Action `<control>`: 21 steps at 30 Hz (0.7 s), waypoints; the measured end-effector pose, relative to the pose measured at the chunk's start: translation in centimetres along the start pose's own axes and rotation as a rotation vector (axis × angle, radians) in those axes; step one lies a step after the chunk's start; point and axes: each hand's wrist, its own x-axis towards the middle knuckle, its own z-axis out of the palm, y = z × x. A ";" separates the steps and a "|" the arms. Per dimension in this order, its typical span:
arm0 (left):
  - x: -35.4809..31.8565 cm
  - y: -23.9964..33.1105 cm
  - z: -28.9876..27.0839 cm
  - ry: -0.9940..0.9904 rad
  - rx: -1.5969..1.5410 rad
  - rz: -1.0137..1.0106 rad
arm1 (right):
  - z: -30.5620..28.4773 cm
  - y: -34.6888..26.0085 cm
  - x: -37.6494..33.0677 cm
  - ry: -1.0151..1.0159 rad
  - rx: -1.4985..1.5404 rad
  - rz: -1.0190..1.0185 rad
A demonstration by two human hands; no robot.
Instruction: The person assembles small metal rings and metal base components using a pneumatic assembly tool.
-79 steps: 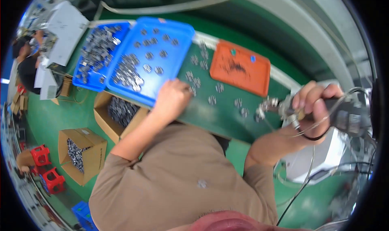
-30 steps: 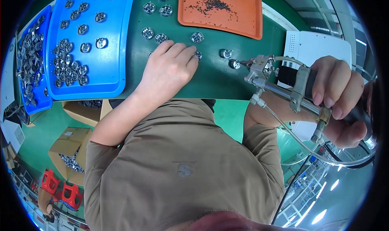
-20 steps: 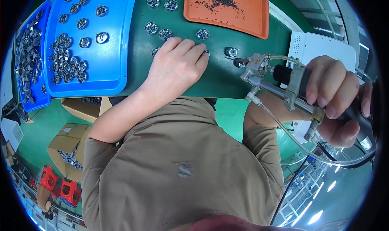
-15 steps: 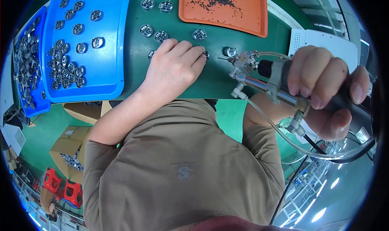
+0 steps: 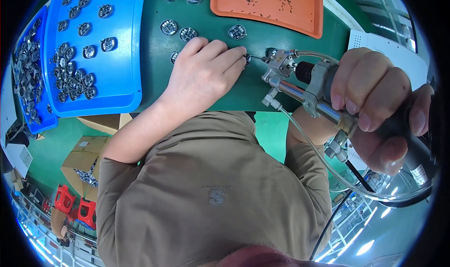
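Note:
My left hand (image 5: 205,75) is closed over the green tabletop, palm down with curled fingers. Its fingertips press on a small round circuit module (image 5: 247,59), of which only the right edge shows. In my right hand (image 5: 377,103) is a powered screwdriver (image 5: 300,86) with a metal nose, a black body and clear hoses. The screwdriver's thin bit points left and reaches the edge of the module at my left fingertips. Another module (image 5: 175,57) shows beside my left knuckles, and a further one (image 5: 271,52) is mostly hidden behind the screwdriver's nose.
Several more modules (image 5: 237,31) lie on the green table (image 5: 159,79). A blue tray (image 5: 124,75) of modules stands left, beside a deeper blue bin (image 5: 51,122) of dark round parts. Small black screws lie in an orange tray (image 5: 300,21) at the back. A white device (image 5: 389,51) stands right.
The screwdriver's nose has moved slightly up and left, bringing its bit to the module under my left fingertips. My left hand keeps its grip. The whole view has shifted a little.

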 end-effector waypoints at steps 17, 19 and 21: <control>0.1 -0.1 -0.1 0.005 -0.018 -0.003 | 0.5 -0.2 0.5 -0.013 -0.051 0.026; 0.1 -0.1 -0.2 0.001 -0.010 -0.003 | 0.5 -0.3 0.6 -0.038 -0.087 0.026; 0.1 -0.1 0.0 0.004 -0.008 -0.001 | 0.4 -0.3 0.5 -0.029 -0.086 0.028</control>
